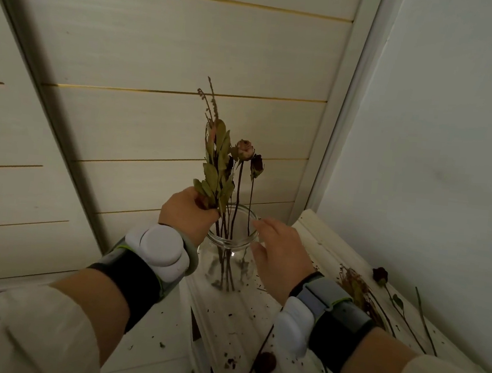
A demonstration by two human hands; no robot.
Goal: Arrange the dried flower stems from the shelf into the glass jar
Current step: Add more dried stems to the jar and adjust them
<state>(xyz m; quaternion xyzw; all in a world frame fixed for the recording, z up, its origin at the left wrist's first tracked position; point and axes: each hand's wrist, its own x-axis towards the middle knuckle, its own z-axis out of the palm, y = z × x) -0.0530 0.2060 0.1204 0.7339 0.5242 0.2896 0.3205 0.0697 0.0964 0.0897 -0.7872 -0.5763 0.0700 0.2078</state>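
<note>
- Jar (238,271): clear glass, upright on the white shelf (235,320), mouth uncovered, near the corner where the panelled wall (177,44) meets a plain wall.
- Jar contents: several thin dried stems stand inside, lower ends at the base, crossing one another. Two carry flower heads well above the rim: a pale pink rose (245,150) and, just to its right, a darker rose (257,165) that droops.
- Left hand (186,213): closed round a leafy sprig (218,165) at the left side of the jar mouth. The leaves and thin seed spikes rise above the fist; the lower stems run down past the rim into the jar.
- Right hand (281,256): empty, fingers loosely spread, beside the right of the rim. Whether the fingertips touch the glass cannot be told.
- Both wrists carry bands with white sensor housings, above pale sleeves.
- Stems not in the jar: a brownish bundle (352,286), a dark-headed rose (380,275) and bare stems lie on the shelf to the right, well apart from the jar. Another stem with a round dark head (265,364) lies in front, partly under the right forearm.
- Dark crumbs of dried matter are scattered across the shelf around the jar.
</note>
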